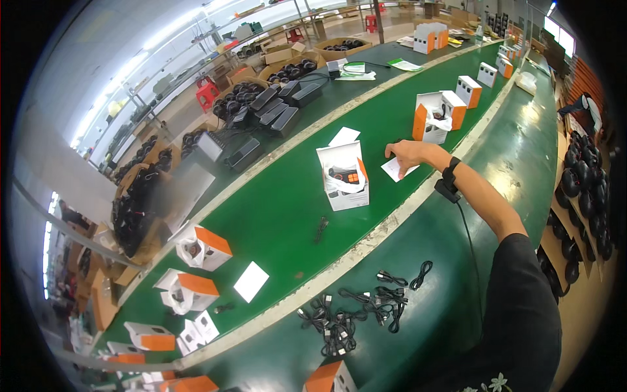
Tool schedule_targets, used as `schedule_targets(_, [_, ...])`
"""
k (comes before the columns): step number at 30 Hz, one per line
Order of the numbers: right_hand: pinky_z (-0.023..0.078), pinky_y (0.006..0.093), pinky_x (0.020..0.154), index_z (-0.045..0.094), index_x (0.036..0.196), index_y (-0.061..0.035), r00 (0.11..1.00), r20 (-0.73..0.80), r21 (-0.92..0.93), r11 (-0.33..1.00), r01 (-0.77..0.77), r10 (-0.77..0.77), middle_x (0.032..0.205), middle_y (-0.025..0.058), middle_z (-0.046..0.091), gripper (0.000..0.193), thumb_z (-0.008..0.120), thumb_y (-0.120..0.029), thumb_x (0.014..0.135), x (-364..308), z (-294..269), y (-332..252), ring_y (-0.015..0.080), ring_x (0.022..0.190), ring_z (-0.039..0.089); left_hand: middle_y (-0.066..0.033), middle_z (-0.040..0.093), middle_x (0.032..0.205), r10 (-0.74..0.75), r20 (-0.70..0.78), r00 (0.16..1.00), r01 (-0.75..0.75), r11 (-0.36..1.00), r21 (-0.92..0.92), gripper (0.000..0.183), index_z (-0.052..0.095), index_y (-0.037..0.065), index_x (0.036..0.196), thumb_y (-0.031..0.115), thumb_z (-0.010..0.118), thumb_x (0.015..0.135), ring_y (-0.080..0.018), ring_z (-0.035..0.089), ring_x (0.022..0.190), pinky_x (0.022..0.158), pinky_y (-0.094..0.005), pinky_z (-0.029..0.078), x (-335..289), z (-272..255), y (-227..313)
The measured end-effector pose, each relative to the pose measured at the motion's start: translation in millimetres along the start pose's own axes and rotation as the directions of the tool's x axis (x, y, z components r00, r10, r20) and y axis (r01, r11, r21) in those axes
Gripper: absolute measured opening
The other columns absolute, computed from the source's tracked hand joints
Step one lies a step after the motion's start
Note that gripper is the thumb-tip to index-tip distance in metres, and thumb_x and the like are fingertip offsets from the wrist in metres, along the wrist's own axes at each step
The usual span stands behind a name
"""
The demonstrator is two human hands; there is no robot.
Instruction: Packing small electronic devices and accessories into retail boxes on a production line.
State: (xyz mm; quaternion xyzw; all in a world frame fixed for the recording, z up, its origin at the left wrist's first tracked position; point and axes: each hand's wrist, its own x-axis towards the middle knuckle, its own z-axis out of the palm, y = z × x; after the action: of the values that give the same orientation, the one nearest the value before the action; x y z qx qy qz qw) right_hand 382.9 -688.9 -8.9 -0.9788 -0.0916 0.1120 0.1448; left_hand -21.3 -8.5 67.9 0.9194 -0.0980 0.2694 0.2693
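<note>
My right hand [410,154] reaches over the green conveyor belt with its fingers curled down onto a white leaflet [394,169]. Thumb and fingers appear to grip the leaflet, though the hand partly covers it. A small dark item [394,142] shows at the hand's far side, too little to name. To the left of the hand stands an opened white and orange box [346,191], its lid up, with a dark device with orange buttons [351,177] and white wrapping inside. Behind that box lies another white leaflet [344,136]. My left hand is out of view.
On the near table lies a pile of black cables [339,330]. A single coiled cable [321,228] rests on the belt [287,222]. Another open box [431,124] stands beyond my hand; several more boxes [208,248] line the left end. Black cases [264,111] cover the far table.
</note>
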Motion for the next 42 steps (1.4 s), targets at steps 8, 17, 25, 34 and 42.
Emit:
schedule_targets(8, [0.044, 0.0476, 0.104, 0.075, 0.103, -0.0077, 0.963, -0.018, -0.198, 0.945, 0.258, -0.267, 0.120, 0.0140, 0.066, 0.055, 0.100, -0.041, 0.067, 0, 3, 58, 0.0381, 0.121, 0.056, -0.0197, 0.067, 0.144, -0.013, 0.468, 0.884, 0.071, 0.992, -0.106, 0.049, 0.073, 0.006, 0.133, 0.014, 0.086, 0.086, -0.0413, 0.063, 0.133, 0.113, -0.0487, 0.050, 123, 70, -28])
schedule_targets(17, [0.046, 0.0492, 0.112, 0.068, 0.112, -0.0054, 0.768, -0.532, -0.046, 0.919, 0.392, -0.355, 0.128, 0.0135, 0.069, 0.033, 0.085, -0.011, 0.084, 78, -9, 3, 0.0381, 0.123, 0.061, -0.0239, 0.062, 0.137, 0.061, 0.293, 0.954, -0.095, 0.990, 0.102, 0.070, 0.059, 0.002, 0.146, 0.021, 0.089, 0.086, -0.0441, 0.057, 0.126, 0.109, -0.0505, 0.048, 186, 236, -118])
schedule_targets(25, [0.052, 0.0457, 0.108, 0.071, 0.126, -0.0032, 0.893, -0.265, -0.212, 0.925, 0.315, -0.364, 0.135, 0.0219, 0.063, 0.031, 0.066, -0.020, 0.101, 136, 8, 71, 0.0374, 0.128, 0.061, -0.0143, 0.066, 0.102, -0.118, 0.478, 0.870, 0.130, 0.992, 0.009, 0.077, 0.064, 0.005, 0.133, 0.031, 0.101, 0.071, -0.0366, 0.065, 0.101, 0.093, -0.0484, 0.053, 220, 255, -92])
schedule_targets(34, [0.047, 0.0578, 0.112, 0.075, 0.114, -0.0088, 0.840, -0.376, -0.080, 0.917, 0.391, -0.391, 0.132, 0.0205, 0.067, 0.029, 0.077, -0.024, 0.089, 199, 91, 76, 0.0412, 0.124, 0.059, -0.0155, 0.065, 0.118, 0.127, 0.540, 0.832, -0.169, 0.985, 0.029, 0.054, 0.076, 0.009, 0.107, 0.031, 0.101, 0.064, -0.0361, 0.059, 0.122, 0.105, -0.0456, 0.050, 219, 225, -118])
schedule_targets(42, [0.019, 0.0373, 0.138, 0.030, 0.172, -0.0044, 0.841, -0.394, -0.485, 0.861, 0.153, -0.372, 0.179, 0.0147, 0.030, 0.060, 0.041, -0.016, 0.114, 204, 19, 236, 0.0271, 0.165, 0.029, -0.0206, 0.079, 0.106, 0.075, 0.453, 0.888, 0.111, 0.922, -0.370, 0.055, 0.054, 0.010, 0.117, 0.015, 0.093, 0.078, -0.0438, 0.075, 0.093, 0.082, -0.0508, 0.056, 209, 180, -46])
